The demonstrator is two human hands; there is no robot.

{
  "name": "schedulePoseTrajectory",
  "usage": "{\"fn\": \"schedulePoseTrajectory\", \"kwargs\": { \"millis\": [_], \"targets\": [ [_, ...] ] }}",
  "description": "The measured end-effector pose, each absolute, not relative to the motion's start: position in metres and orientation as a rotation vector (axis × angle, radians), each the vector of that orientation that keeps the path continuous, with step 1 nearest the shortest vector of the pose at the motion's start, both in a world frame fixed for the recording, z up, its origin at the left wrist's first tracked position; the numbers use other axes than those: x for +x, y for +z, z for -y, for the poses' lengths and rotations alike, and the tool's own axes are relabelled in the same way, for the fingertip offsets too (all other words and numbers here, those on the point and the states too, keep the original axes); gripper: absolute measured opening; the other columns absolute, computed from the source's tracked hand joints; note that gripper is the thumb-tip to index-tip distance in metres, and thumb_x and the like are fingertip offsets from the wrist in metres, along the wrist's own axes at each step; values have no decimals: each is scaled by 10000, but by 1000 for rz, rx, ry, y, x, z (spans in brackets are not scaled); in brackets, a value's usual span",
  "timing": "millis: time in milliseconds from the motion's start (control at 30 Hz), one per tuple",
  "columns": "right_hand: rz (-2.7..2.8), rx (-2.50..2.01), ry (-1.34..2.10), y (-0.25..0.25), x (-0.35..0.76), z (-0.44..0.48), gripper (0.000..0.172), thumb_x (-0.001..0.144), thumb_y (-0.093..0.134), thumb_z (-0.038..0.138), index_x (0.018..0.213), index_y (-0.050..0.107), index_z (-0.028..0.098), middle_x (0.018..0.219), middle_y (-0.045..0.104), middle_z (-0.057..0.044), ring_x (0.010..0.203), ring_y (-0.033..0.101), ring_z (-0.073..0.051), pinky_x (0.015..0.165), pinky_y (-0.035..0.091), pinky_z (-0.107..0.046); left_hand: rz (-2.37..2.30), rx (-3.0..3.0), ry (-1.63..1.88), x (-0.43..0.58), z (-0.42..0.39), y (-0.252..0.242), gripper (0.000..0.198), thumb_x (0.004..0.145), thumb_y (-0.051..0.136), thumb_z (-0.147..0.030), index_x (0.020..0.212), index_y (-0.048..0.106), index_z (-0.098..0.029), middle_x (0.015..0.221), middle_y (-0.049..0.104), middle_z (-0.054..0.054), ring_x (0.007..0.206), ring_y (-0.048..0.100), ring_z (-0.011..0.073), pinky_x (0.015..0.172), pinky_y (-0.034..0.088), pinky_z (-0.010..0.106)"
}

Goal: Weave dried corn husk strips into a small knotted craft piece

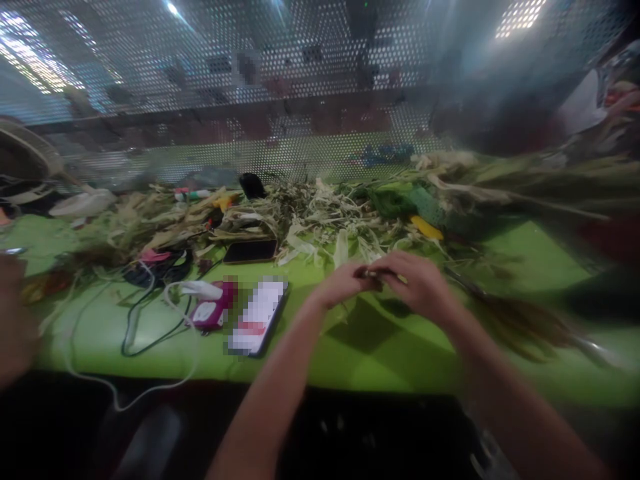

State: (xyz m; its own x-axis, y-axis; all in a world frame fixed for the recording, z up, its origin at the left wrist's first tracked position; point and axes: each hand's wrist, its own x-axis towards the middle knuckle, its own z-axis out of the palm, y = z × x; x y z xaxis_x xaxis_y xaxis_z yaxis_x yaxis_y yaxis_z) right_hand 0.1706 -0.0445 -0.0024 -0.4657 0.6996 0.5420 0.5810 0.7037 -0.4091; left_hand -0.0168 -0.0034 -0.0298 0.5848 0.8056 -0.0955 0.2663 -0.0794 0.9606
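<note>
My left hand point(344, 283) and my right hand point(419, 283) meet above the green tabletop point(360, 363). Their fingers are closed and pressed together around something small and thin, mostly hidden by the fingertips. Just beyond the fingers stands a pale strip of dried husk point(341, 248); whether it is held or lies in the pile behind, I cannot tell. A heap of dried husk scraps point(323, 207) spreads behind both hands. To the left of my left forearm lies a phone with a lit screen point(259, 313).
A dark phone point(250, 251), a magenta power adapter point(215, 310) and a trailing white cable point(120, 399) lie to the left. Blurred scissors point(467, 283) and brown stalks point(525, 323) lie right. A perforated metal screen point(310, 80) backs the table. Another person's arm point(15, 320) shows at far left.
</note>
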Motion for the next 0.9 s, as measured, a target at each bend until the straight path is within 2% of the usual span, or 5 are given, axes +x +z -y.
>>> {"fn": "schedulePoseTrajectory", "kwargs": {
  "millis": [233,367,567,667,900],
  "targets": [
    [2287,-1066,13,-11,167,45,180,897,569,108,994,685,205,909,732,-44,775,637,-207,708,422,-317,-823,1727,635,-18,2,-39,156,721,694,-298,765,702,-148,725,629,-3,715,534,139,728,429,281],
    [2247,-1060,159,-11,163,46,179,888,570,112,987,681,211,931,735,-44,808,651,-205,730,455,-314,-805,1654,664,-15,2,-45,164,701,730,-294,788,721,-154,772,673,12,764,576,159,772,459,298],
    [2028,-1029,350,0,173,43,231,870,633,177,1092,670,227,1128,657,-70,828,632,-170,679,518,-271,-926,1484,635,-14,1,-45,279,700,751,-345,885,722,-138,829,693,55,778,601,168,772,457,303],
    [2011,-1046,284,-3,178,39,188,877,639,194,1053,700,222,1081,652,-77,945,636,-205,717,528,-285,-942,1554,597,-15,2,-37,215,718,716,-325,819,721,-135,784,674,38,743,584,149,760,445,290],
    [2092,-1013,268,-14,171,36,162,870,621,108,924,730,215,952,665,-48,865,654,-186,752,522,-301,-909,1564,616,-13,7,-29,184,699,722,-310,765,713,-139,656,600,-17,658,518,110,662,381,240]
  ]
}}
